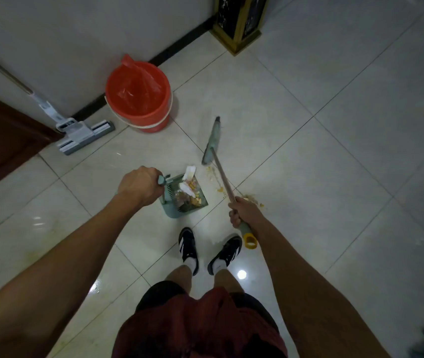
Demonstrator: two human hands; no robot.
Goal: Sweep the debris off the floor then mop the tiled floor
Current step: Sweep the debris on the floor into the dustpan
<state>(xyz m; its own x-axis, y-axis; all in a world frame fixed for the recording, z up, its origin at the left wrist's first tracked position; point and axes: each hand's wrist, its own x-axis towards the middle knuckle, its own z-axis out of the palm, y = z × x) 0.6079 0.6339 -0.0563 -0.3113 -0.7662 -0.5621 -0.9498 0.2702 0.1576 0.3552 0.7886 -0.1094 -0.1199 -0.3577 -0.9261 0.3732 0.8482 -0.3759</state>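
My left hand (138, 186) grips the top of the teal dustpan's upright handle. The dustpan (173, 211) stands on the tiles just ahead of my feet and holds paper scraps and wrappers (189, 188). My right hand (242, 211) is closed around the wooden stick of the broom (212, 140), whose pale green head rests on the floor beyond the dustpan. Yellowish crumbs (216, 177) lie on the tiles between the broom head and the dustpan, and more crumbs (253, 198) show beside my right hand.
A red bucket (128, 109) lined with a red plastic bag stands by the wall at the upper left. A grey flat mop (84, 135) leans against the wall beside a dark wooden door (1, 140). A gold and black stand (239, 24) is at the top. My shoes (187, 248) are below the dustpan.
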